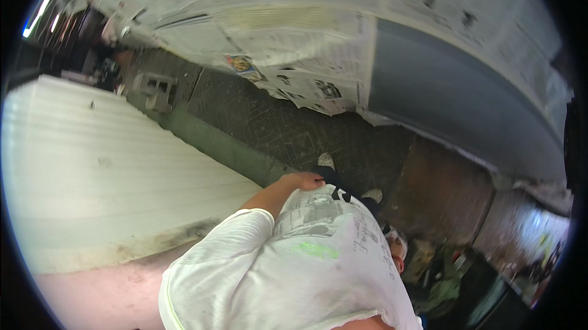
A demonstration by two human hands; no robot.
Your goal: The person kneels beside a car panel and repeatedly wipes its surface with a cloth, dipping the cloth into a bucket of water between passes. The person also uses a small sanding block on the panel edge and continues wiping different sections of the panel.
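Note:
My left hand (304,181) is at the hem of my white printed shirt (343,256), its fingers curled closed. A thin dark bit shows at the fingertips; whether it is held or just dark clothing behind, I cannot make out. Most of my right hand (397,248) is hidden beyond the shirt's right side. It looks closed around something whitish, with a small red-orange part beside it, too small to name. Ahead of me stands a large curved body covered in newspaper sheets (294,39), with a bare grey panel (453,85) on its right.
A long pale ribbed panel (116,170) lies along my left. My light shoes (326,160) stand on the dark patterned floor (263,115). A grey box-like object (156,88) sits at the far left. Brown sheets (441,183) and dark clutter (447,278) lie to the right.

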